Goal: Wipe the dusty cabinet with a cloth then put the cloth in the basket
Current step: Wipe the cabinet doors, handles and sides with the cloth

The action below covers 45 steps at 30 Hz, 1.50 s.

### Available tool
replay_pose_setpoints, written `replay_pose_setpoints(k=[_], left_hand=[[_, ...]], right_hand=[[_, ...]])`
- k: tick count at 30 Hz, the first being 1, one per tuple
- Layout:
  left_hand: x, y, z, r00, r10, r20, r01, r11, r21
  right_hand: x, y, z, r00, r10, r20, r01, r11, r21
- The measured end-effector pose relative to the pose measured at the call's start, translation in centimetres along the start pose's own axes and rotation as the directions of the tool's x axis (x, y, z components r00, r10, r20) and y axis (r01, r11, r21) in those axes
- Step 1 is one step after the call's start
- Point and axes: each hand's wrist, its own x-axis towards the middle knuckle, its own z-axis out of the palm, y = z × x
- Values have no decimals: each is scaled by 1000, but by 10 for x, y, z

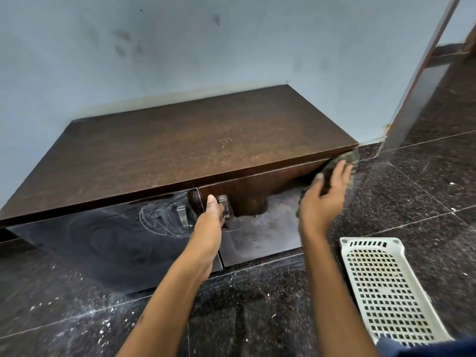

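Low dark-brown wooden cabinet (pixel 180 148) against a pale blue wall (pixel 154 47), filling the centre and 10 o'clock part of the view. Two glossy dark doors on its front, both smeared with pale dust swirls; right door (pixel 260 228) dustier in its lower half, clean brown wood near its top. Metal handle (pixel 224 206) on the right door, a second metal handle (pixel 183 215) on the left door just beside it.

Left hand (pixel 212 213) at the centre, fingers curled round the right door's handle, thumb straight up along the door face. Right hand (pixel 324 194) at 3 o'clock from it, fingers spread and mostly straight, pressing a dark mottled cloth (pixel 345 161) flat against the right end of the cabinet front, under the top's overhang. Cloth's upper edge reaching the cabinet's front right corner, lower part hidden behind the palm.

White perforated plastic basket (pixel 386 289) on the dark speckled stone floor (pixel 257 318) at 4 o'clock, well apart from the cloth, just beside the right forearm. White flecks scattered over the floor toward 7 o'clock. Dark wooden door frame (pixel 422 73) at 2 o'clock.
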Motion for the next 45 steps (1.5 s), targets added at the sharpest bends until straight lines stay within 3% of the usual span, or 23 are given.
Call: replay_pose_setpoints(k=[3,9,17,20,24,27,31,36,41,45], left_hand=[[0,-3,0,1000,-12,-5,12,999,48],[-1,-3,5,998,-20,-56,22,999,32],[-7,0,-1,1000,1,18,-2,998,70],[-5,-2,1,1000,-20,-1,20,996,85],[-4,-1,4,1000,-9,-25,11,997,72],[-3,0,0,1000,-2,11,1,997,72],[-1,0,-5,1000,0,17,-1,998,65],[-6,2,-2,998,-15,53,11,997,71],[-2,1,-2,999,-23,23,22,998,59],[-6,2,-3,999,-13,40,11,998,56]], right_hand=[[-10,0,4,1000,-8,1,8,1000,3],[-103,-4,29,960,-149,237,149,989,21],[13,9,-2,1000,-1,-13,1,1000,-2],[-19,10,9,999,-16,31,15,1000,19],[-82,1,23,973,-123,195,121,992,23],[-44,0,12,984,-119,132,117,993,23],[28,21,-6,998,64,0,-64,998,25],[9,37,-14,928,371,41,-373,925,70],[-9,-13,3,995,18,102,-27,996,86],[10,2,-6,999,20,38,-21,999,27]])
